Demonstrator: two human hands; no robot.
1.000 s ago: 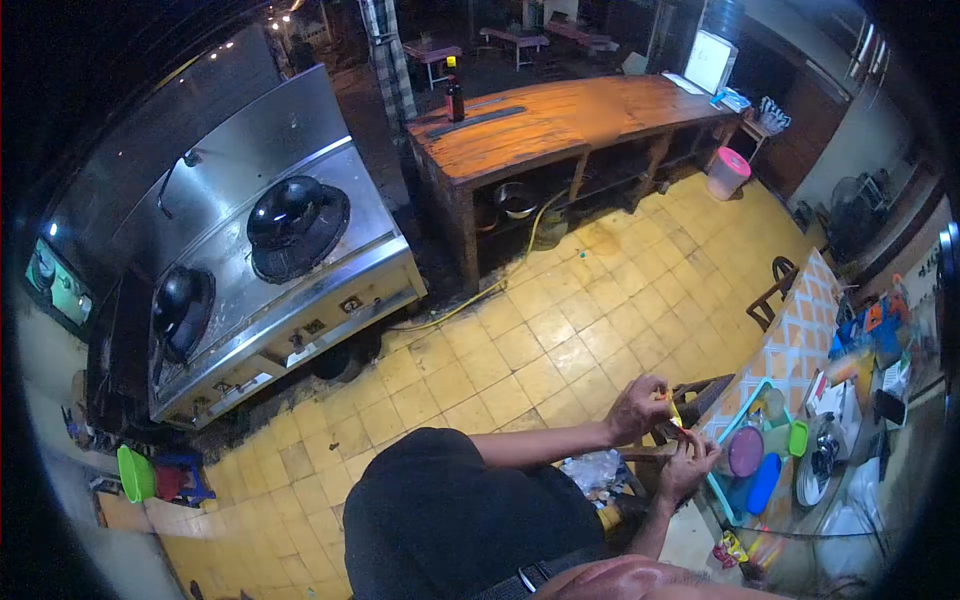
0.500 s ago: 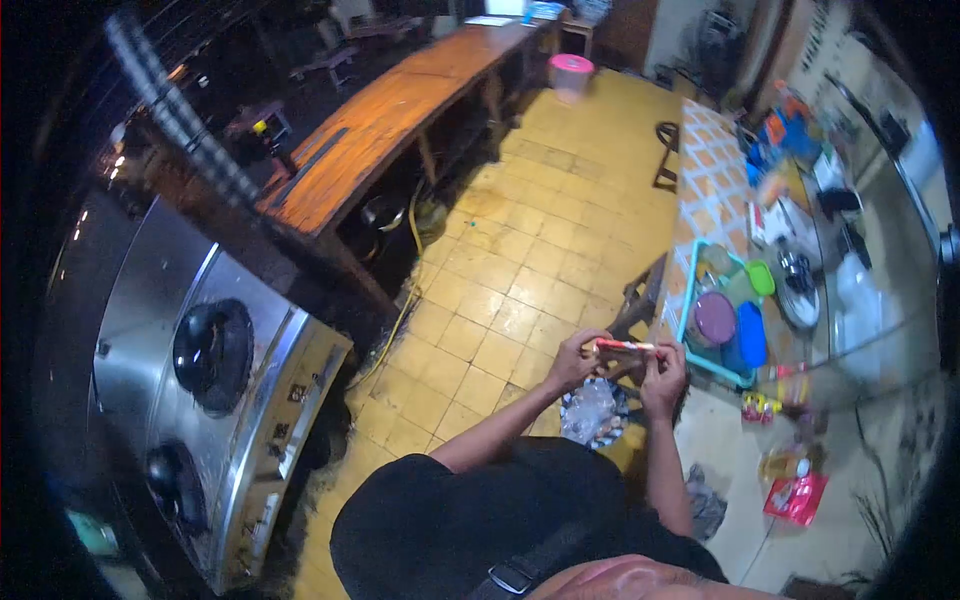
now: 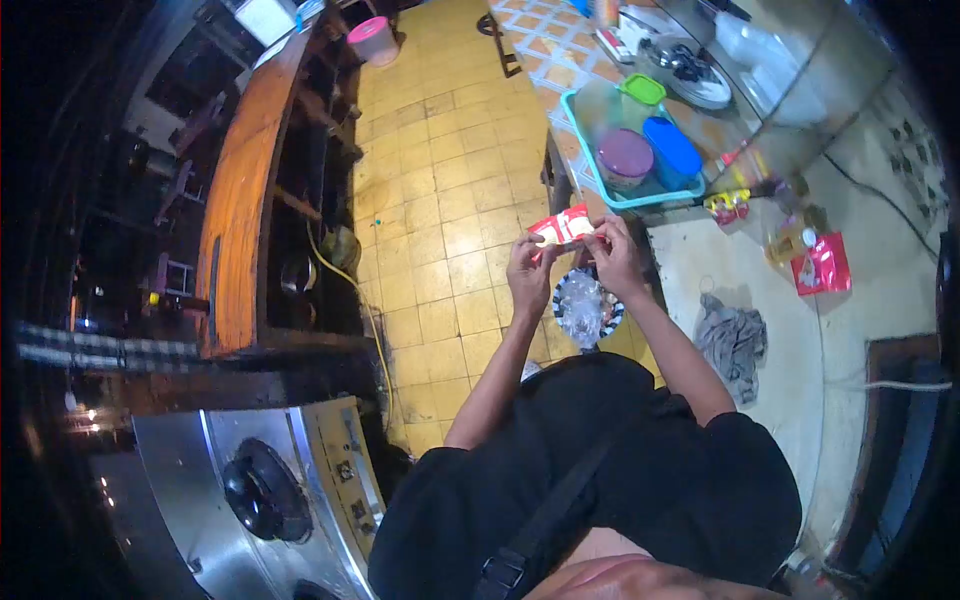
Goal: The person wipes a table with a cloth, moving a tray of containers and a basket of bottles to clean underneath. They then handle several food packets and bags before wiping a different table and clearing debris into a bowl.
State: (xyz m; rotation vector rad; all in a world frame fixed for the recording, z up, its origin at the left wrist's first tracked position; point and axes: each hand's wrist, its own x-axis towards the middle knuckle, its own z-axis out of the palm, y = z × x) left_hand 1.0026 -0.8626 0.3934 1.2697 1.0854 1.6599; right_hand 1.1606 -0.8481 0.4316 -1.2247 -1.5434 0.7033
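A small red packet with a pale label (image 3: 566, 227) is stretched between my two hands, its printed face turned up. My left hand (image 3: 528, 268) pinches its left end, and my right hand (image 3: 615, 257) pinches the right end. Below the hands stands a bin with a black-and-white rim (image 3: 559, 312), holding a crumpled clear plastic bag (image 3: 585, 303). Just beyond my right hand is a turquoise basket (image 3: 640, 201) with lidded tubs in it, among them a purple-lidded one (image 3: 625, 157) and a blue one (image 3: 672, 152).
On the pale counter at right lie a red pouch (image 3: 824, 265), a yellow packet (image 3: 727, 206) and a grey cloth (image 3: 732, 345). A steel stove (image 3: 230, 500) stands at lower left, a long wooden counter (image 3: 245, 200) beyond it. A pink-lidded bucket (image 3: 373, 42) sits on the yellow-tiled floor.
My view has swung to the right. The red packet, seen almost edge-on before, now shows its flat face. Both hands still hold its ends.
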